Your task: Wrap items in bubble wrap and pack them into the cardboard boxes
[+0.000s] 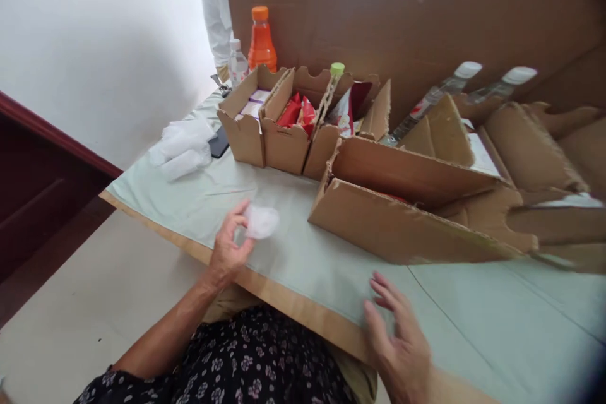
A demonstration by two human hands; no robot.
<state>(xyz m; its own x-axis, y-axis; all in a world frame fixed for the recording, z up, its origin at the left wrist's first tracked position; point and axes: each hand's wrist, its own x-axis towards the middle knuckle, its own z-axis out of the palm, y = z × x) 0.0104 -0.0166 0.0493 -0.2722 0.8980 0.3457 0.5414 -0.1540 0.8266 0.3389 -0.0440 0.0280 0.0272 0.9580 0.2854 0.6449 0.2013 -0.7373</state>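
Note:
Between the thumb and fingers of my left hand is a small white, translucent wrapped bundle, held just over the table near its front edge. What the wrapping contains cannot be made out. My right hand is open at the table's front edge, fingers apart and holding nothing. The long open cardboard box stands beyond it, apart from the fingers. Several similar white translucent bundles lie in a pile at the table's left side, beyond my left hand.
Cardboard bins holding white packs, red packets and a white-red bag line the back. An orange bottle and clear bottles stand behind. A black flat object lies by the pile. A person's white sleeve shows behind.

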